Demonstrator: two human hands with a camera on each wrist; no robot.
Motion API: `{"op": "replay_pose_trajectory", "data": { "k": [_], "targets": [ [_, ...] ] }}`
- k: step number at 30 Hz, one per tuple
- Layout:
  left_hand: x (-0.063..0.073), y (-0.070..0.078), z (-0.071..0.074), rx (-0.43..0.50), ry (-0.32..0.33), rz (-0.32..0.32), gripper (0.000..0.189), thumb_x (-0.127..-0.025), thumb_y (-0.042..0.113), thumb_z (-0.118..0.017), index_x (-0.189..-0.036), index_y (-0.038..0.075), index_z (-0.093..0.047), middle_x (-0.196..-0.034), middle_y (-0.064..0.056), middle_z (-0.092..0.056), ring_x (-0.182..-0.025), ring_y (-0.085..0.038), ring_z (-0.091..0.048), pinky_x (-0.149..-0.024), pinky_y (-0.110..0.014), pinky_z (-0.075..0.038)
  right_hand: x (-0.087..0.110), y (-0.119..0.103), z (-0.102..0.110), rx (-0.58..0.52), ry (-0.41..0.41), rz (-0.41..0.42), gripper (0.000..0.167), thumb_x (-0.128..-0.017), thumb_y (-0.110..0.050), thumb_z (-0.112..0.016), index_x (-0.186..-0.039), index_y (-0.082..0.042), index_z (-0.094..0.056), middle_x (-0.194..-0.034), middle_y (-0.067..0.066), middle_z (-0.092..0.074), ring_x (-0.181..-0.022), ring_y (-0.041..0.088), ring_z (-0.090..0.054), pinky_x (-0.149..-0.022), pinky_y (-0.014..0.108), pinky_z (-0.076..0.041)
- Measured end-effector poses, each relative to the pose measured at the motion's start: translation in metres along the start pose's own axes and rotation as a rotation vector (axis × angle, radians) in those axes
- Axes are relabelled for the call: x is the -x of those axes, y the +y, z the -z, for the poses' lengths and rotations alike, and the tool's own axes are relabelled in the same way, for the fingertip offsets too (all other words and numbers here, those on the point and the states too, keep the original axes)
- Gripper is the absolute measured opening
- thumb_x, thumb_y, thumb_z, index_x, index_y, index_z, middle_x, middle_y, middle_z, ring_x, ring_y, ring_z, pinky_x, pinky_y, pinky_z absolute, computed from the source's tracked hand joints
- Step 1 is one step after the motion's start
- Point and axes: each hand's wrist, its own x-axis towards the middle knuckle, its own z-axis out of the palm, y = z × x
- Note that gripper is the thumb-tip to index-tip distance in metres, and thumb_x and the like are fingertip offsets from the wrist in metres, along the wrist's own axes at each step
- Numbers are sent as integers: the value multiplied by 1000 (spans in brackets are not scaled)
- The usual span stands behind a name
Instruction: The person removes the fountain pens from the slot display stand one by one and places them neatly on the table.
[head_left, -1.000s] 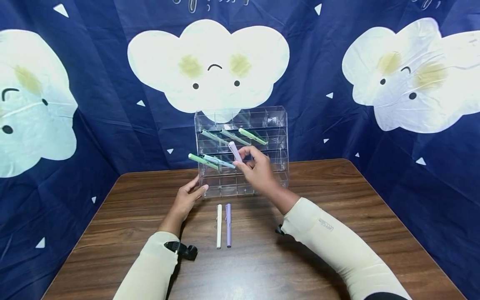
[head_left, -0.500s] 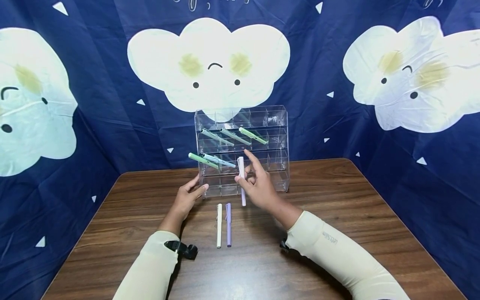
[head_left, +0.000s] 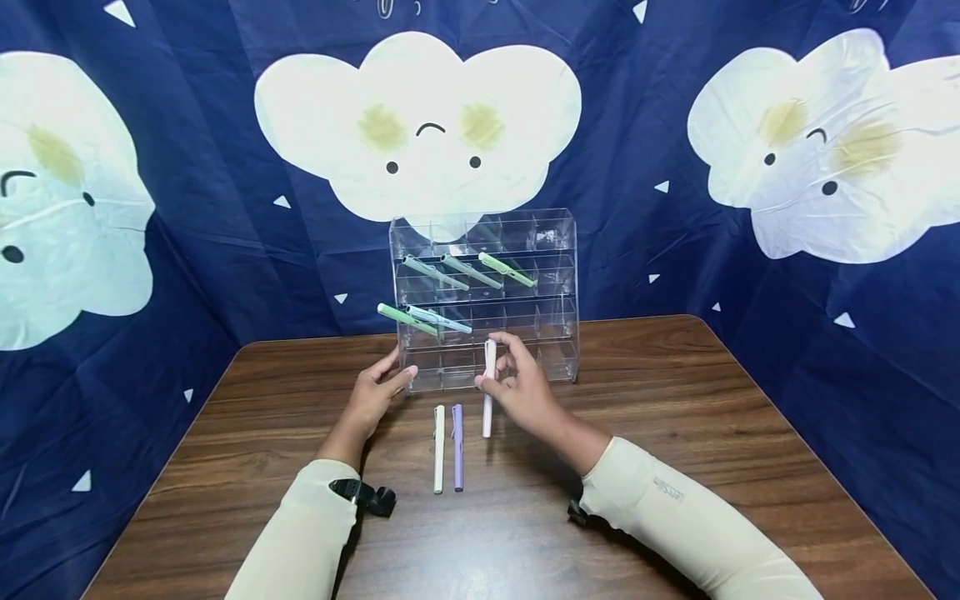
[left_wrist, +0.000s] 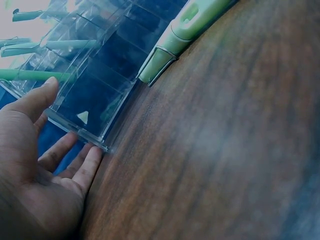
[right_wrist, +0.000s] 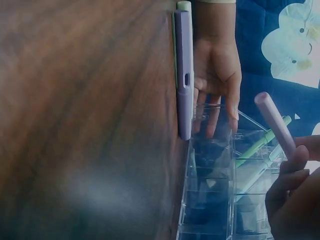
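My right hand [head_left: 522,387] pinches a pale lilac pen [head_left: 488,400] between thumb and fingers, clip end up, before the clear rack's lower right part. In the right wrist view, the lilac pen [right_wrist: 276,122] points its bare end away from the hand. My left hand [head_left: 377,398] rests at the lower left corner of the clear acrylic rack [head_left: 557,321], thumb by the front edge and fingers extended along the side. On the table, a cream pen [head_left: 438,450] and a purple pen [head_left: 457,450] lie parallel in front of the rack.
Several pens slant in the rack: a light green pen [head_left: 507,270] and two grey-green ones in an upper row, a green pen [head_left: 406,318] and a light blue pen [head_left: 442,321] lower down. A blue curtain [head_left: 630,250] stands behind the wooden table [head_left: 600,542].
The right hand has brought the lilac pen down from the rack's middle row toward the table, turning it nearly upright. The left hand has stayed at the rack's corner.
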Motion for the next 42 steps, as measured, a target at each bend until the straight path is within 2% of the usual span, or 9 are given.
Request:
{"op": "replay_pose_trajectory", "data": {
  "k": [5, 10, 17, 24, 30, 37, 42],
  "targets": [
    [0, 0, -1, 1, 1, -1, 74, -106, 28, -76, -170, 26, -40, -177, -11, -38, -156, -35, -50, -105, -22, -58, 5, 4, -1, 3, -45, -101, 72, -84, 8, -87, -146, -9, -54, -81, 1, -59, -55, 7, -47, -50, 18, -44],
    [0, -1, 0, 5, -10, -8, 73, -106, 30, -75, -170, 27, -39, -178, -9, -36, -157, -34, -48, -108, -23, -57, 9, 13, -5, 56, -114, -126, 73, -81, 7, -91, -142, -4, -54, -75, 0, -59, -55, 10, -51, -47, 19, -45],
    [0, -1, -1, -17, -3, -12, 72, -106, 32, -75, -170, 28, -40, -177, -10, -37, -157, -35, -48, -117, -36, -54, 12, 16, -6, 66, -227, -184, 73, -82, 7, -90, -142, 0, -48, -75, 3, -59, -47, 11, -50, -40, 25, -47],
    [0, -1, -2, -2, -1, -17, 73, -107, 29, -75, -170, 25, -39, -177, -12, -38, -156, -37, -49, -112, -28, -56, 11, 19, -10, 82, -293, -250, 69, -82, 6, -90, -136, -3, -48, -74, 1, -57, -48, 12, -50, -43, 26, -49],
    [0, -2, -1, -18, 4, -10, 72, -106, 30, -75, -170, 28, -40, -177, -10, -38, -156, -35, -49, -114, -31, -55, 10, 22, -13, 121, -334, -244, 70, -83, 3, -91, -137, -2, -47, -76, 2, -57, -50, 12, -52, -45, 24, -48],
    [0, -2, -2, 8, 2, -30, 71, -107, 26, -75, -169, 24, -41, -174, -15, -42, -153, -37, -53, -104, -19, -57, 9, 27, -13, 156, -381, -235, 66, -85, 0, -91, -134, -4, -48, -78, 2, -56, -48, 12, -51, -44, 23, -48],
    [0, -2, -2, 18, 4, -31, 71, -107, 25, -74, -169, 22, -41, -173, -16, -43, -152, -38, -53, -102, -18, -57, 8, 34, -12, 171, -406, -229, 65, -87, -2, -91, -135, -3, -47, -76, 1, -56, -47, 11, -48, -44, 21, -44]
  ]
}}
